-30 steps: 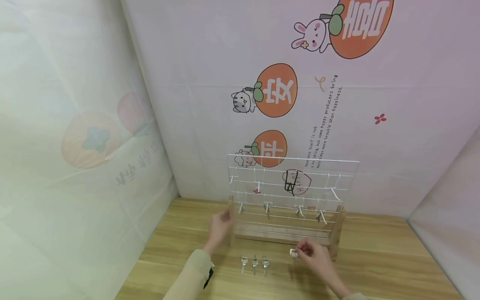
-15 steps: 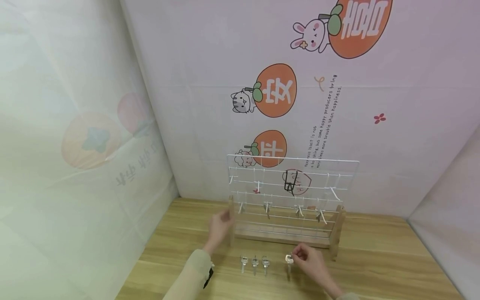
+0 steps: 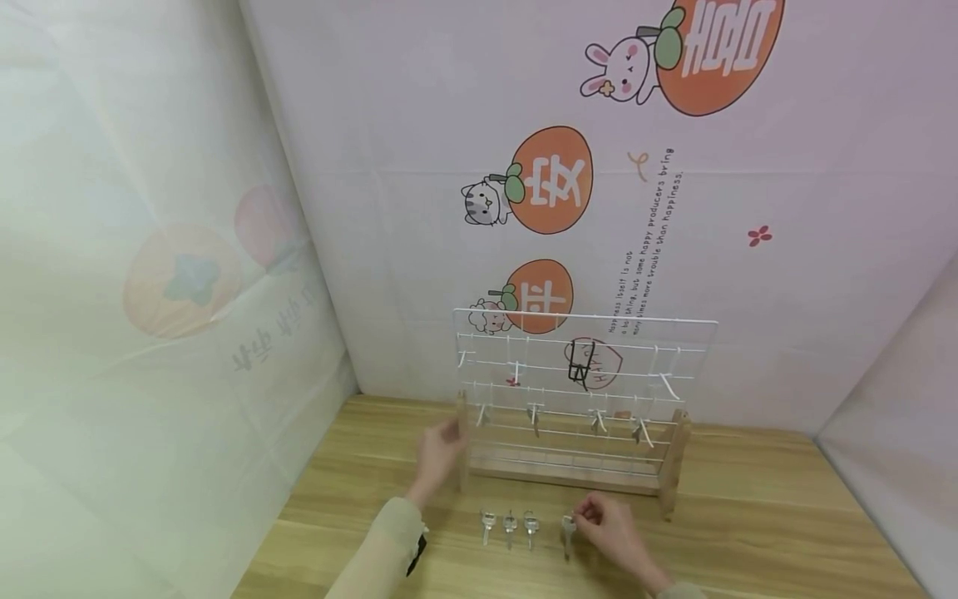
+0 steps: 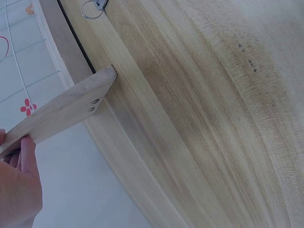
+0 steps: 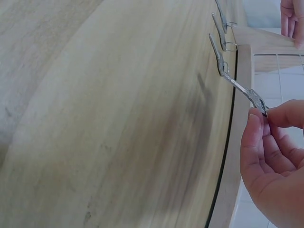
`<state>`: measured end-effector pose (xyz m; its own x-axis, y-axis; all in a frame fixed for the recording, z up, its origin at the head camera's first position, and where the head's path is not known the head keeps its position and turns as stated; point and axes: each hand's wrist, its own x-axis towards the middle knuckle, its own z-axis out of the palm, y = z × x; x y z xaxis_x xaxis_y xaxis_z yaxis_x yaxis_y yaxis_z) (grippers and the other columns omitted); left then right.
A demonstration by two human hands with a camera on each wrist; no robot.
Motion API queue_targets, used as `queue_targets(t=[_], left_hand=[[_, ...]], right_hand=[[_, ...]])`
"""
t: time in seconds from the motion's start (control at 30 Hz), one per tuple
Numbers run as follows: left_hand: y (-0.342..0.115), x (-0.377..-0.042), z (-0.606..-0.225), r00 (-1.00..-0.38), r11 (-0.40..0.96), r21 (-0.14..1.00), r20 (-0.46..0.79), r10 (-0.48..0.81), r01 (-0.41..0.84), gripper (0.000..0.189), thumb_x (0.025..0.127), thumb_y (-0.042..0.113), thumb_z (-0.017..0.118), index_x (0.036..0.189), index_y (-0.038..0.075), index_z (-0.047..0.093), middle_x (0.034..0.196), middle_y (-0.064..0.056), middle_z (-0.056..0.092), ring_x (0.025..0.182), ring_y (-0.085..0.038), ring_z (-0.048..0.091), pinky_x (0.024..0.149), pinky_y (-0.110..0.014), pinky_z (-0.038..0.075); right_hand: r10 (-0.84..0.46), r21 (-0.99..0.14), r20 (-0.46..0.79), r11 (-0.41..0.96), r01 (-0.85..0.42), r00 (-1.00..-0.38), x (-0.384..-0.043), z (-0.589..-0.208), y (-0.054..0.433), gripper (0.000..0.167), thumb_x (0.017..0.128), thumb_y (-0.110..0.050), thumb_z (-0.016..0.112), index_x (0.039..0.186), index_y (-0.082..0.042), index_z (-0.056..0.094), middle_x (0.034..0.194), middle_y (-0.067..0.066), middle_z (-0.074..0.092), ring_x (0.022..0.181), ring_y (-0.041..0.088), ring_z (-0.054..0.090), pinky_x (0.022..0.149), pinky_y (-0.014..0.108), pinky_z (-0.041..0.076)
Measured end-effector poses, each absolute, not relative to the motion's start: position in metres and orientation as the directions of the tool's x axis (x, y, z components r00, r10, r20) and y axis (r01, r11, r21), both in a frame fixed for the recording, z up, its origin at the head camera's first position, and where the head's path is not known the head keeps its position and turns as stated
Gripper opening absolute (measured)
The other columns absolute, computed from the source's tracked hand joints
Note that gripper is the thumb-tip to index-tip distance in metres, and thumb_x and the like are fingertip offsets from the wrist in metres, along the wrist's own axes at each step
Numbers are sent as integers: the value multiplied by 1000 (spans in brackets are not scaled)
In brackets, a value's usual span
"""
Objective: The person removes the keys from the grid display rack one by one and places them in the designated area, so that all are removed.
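Observation:
My left hand (image 3: 439, 457) grips the left wooden post (image 4: 66, 111) of a white wire rack (image 3: 584, 318); in the left wrist view its thumb and fingers lie on both sides of the post. In front of the rack, my right hand (image 3: 612, 528) pinches a silver key (image 3: 568, 532) near its head, the blade pointing down and away from the fingers. In the right wrist view this key (image 5: 257, 100) hangs above the table. Left of it lie three silver keys with rings: a left key (image 3: 488, 524), a middle key (image 3: 510, 526) and a right key (image 3: 530, 526).
White hooks line the rack, among them an upper right hook (image 3: 669, 387). Keys hang on several lower hooks, such as a hanging key (image 3: 639, 431). The rack stands on a wooden table (image 3: 756, 516), before a printed cloth backdrop (image 3: 419, 249).
My right hand has moved left and slightly toward the front with the pinched key, nearer the three lying keys. The left hand stays on the post.

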<state>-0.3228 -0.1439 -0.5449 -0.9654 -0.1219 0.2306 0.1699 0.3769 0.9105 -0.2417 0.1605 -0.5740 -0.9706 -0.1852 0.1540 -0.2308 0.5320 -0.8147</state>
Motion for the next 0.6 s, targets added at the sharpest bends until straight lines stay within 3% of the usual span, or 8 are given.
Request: queue_targets(t=[0.6], left_hand=[[-144, -322, -544, -963, 388, 906, 236, -130, 170, 32, 88, 9, 71, 119, 1, 68, 115, -20, 73, 105, -33, 71, 90, -41, 61]], right_hand=[[-194, -821, 91, 541, -183, -977, -248, -586, 150, 9, 79, -2, 71, 87, -1, 66, 76, 4, 66, 64, -1, 53, 56, 13, 49]])
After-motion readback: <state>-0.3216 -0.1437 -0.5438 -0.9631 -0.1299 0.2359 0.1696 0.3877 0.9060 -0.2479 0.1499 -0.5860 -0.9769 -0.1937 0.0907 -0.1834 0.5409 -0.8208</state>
